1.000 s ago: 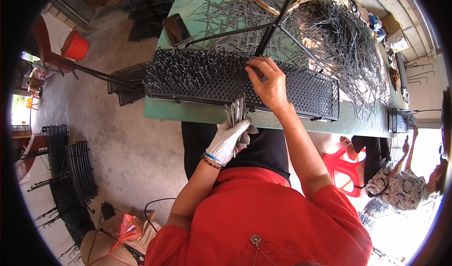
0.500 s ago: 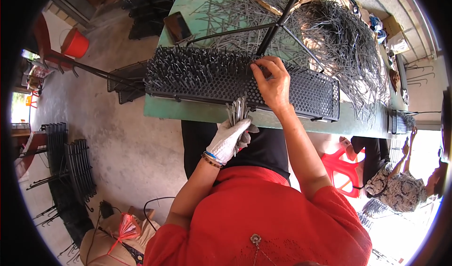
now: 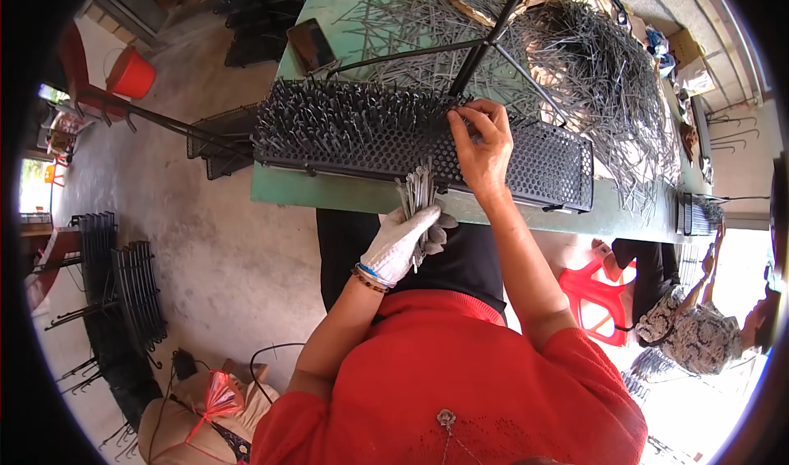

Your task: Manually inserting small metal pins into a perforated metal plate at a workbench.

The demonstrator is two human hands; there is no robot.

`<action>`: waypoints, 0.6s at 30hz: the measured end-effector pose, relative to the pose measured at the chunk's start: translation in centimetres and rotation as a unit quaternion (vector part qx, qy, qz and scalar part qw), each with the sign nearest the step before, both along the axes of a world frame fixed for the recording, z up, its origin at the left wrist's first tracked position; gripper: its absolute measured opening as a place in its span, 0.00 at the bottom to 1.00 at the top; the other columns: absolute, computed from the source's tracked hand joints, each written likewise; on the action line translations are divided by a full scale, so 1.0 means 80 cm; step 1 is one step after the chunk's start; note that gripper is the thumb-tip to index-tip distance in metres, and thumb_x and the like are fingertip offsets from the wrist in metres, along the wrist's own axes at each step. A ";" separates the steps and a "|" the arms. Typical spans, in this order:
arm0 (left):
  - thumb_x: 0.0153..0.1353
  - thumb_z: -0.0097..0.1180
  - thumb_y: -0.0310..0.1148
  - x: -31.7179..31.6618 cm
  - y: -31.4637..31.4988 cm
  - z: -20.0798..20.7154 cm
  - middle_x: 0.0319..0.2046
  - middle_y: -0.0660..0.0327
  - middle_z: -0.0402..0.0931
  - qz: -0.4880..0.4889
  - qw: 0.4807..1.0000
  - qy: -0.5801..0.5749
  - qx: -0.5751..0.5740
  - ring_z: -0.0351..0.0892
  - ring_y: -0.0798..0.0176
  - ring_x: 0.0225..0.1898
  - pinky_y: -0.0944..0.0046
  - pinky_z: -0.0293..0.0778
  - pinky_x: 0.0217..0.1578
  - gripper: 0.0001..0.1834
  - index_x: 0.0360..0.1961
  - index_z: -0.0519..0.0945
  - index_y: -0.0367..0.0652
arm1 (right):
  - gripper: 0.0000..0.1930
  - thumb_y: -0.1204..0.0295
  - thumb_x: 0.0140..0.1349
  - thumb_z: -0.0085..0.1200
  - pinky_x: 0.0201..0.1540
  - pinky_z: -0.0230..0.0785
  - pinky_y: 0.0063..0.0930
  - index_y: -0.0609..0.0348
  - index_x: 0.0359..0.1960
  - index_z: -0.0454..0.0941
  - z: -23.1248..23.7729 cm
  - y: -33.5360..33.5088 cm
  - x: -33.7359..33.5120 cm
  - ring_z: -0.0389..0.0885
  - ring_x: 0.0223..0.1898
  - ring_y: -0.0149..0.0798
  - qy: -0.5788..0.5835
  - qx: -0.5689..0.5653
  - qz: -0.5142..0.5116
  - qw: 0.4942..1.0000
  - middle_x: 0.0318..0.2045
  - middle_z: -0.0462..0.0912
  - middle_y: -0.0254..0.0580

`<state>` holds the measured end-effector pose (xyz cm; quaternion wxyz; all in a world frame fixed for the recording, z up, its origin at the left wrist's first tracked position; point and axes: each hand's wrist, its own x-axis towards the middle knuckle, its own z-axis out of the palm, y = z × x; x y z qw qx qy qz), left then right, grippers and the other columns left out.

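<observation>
A long black perforated metal rack lies along the front of the green table. Thin dark metal rods stand packed in the holes of its left part; the right part shows bare holes. My left hand, in a white glove, is closed round a bundle of grey metal rods just in front of the rack's near edge. Above the middle of the rack my right hand, bare, has thumb and fingers pinched together beside the last standing rods. Whatever is between those fingertips is too small to make out.
Loose metal rods lie heaped across the green table. Black bars rise from behind the rack. A phone lies at the table's left. To the right, another person works near a red stool. Racks stand at left.
My right hand has shifted slightly to the right over the rack, its fingers still pinched. My left hand and its bundle stay almost in place.
</observation>
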<state>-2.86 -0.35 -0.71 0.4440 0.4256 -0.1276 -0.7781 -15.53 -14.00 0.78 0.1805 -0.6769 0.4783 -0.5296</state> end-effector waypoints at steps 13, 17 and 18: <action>0.68 0.52 0.35 0.003 0.000 0.010 0.36 0.53 0.83 0.004 1.000 0.020 0.006 0.83 0.66 0.28 0.68 0.81 0.28 0.12 0.46 0.75 0.38 | 0.10 0.77 0.54 0.65 0.31 0.73 0.23 0.61 0.40 0.83 0.009 0.004 -0.006 0.78 0.28 0.31 0.066 0.021 0.031 0.997 0.41 0.78 0.40; 0.68 0.52 0.34 0.004 -0.002 -0.001 0.36 0.54 0.83 0.009 1.000 0.018 -0.017 0.80 0.72 0.25 0.72 0.78 0.25 0.11 0.45 0.76 0.39 | 0.11 0.77 0.56 0.64 0.30 0.72 0.23 0.61 0.42 0.83 0.010 -0.003 -0.009 0.78 0.27 0.31 0.109 -0.092 0.052 0.988 0.39 0.79 0.40; 0.68 0.52 0.34 0.004 -0.003 0.001 0.36 0.55 0.83 0.014 1.000 0.006 -0.023 0.80 0.73 0.25 0.73 0.78 0.25 0.11 0.45 0.76 0.39 | 0.10 0.77 0.56 0.64 0.31 0.72 0.24 0.61 0.41 0.83 0.014 0.000 -0.009 0.78 0.28 0.31 0.083 -0.068 0.037 0.994 0.38 0.79 0.40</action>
